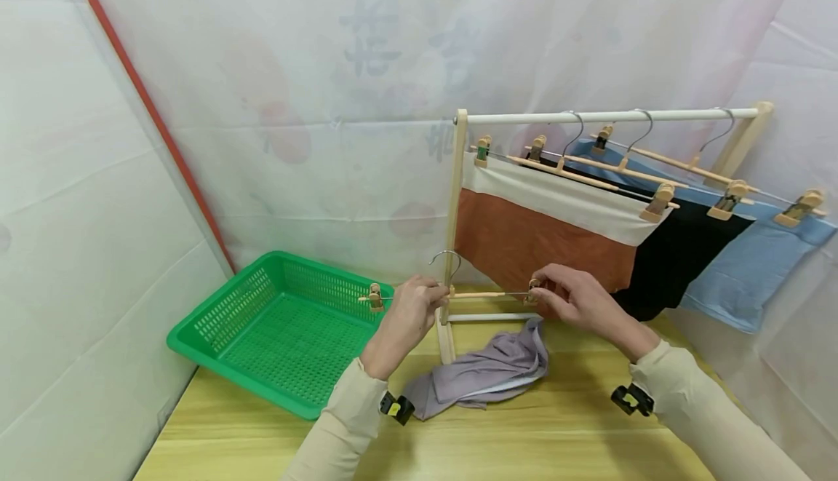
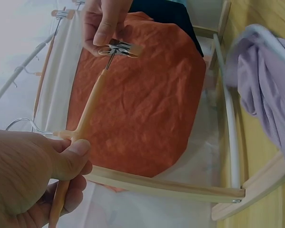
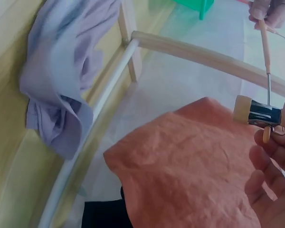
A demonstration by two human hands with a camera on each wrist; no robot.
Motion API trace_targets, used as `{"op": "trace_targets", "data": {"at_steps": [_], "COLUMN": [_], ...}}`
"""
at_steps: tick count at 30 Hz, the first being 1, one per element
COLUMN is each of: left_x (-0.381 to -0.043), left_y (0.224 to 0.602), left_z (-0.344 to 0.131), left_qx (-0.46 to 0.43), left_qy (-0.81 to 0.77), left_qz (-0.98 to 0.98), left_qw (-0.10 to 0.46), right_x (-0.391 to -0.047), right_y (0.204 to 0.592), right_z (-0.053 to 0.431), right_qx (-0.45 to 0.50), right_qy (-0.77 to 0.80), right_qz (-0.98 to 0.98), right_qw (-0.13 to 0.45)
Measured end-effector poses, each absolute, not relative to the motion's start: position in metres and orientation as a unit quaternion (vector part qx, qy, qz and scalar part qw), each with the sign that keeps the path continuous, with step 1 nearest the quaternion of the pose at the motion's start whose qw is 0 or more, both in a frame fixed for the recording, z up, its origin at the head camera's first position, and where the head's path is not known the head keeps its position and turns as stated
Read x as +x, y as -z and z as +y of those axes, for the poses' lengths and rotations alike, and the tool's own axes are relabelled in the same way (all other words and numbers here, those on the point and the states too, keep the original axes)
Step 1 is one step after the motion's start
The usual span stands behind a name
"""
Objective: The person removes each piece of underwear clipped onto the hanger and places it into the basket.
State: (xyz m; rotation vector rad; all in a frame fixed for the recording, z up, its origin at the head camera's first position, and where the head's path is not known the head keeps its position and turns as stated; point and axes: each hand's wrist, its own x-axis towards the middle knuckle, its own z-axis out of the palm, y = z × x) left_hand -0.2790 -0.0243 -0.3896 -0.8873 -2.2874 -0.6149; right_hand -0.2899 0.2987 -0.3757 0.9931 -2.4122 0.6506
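In the head view a clip hanger (image 1: 481,295) is held level in front of the rack. My left hand (image 1: 412,310) grips its bar near the hook, as the left wrist view also shows with the wooden bar (image 2: 91,102) between thumb and fingers. At the hanger's other end my right hand (image 1: 576,297) pinches the clip (image 3: 263,114) between thumb and fingers. The clip holds no cloth. Below the hanger, a crumpled mauve garment (image 1: 484,372) lies on the table, partly over the rack's lower white bar.
A wooden rack (image 1: 456,197) carries an orange cloth with a white band (image 1: 543,226), a black cloth (image 1: 687,241) and a light blue cloth (image 1: 740,270) on clip hangers. To the left, a green plastic basket (image 1: 236,386) stands on the wooden table (image 1: 524,444).
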Motion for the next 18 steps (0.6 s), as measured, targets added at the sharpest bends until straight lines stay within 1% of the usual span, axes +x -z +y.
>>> {"op": "trace_targets", "data": {"at_steps": [5, 9, 13, 18], "left_x": [-0.278, -0.277, -0.277, -0.277], "left_y": [0.389, 0.390, 0.391, 0.390], "left_z": [-0.023, -0.022, -0.021, -0.019], "left_qx": [-0.333, -0.332, -0.328, -0.330], "left_qy": [0.232, 0.233, 0.236, 0.234], "left_qz": [-0.864, -0.865, -0.867, -0.869], "left_qw": [0.298, 0.296, 0.292, 0.285], "right_x": [-0.289, -0.288, -0.287, -0.288], "right_y": [0.379, 0.378, 0.372, 0.358], "right_z": [0.301, 0.302, 0.302, 0.297], "right_qx": [0.364, 0.355, 0.334, 0.320], "right_qy": [-0.255, -0.263, -0.259, -0.231], "right_qz": [-0.877, -0.883, -0.893, -0.902], "right_qw": [0.181, 0.160, 0.154, 0.175]}}
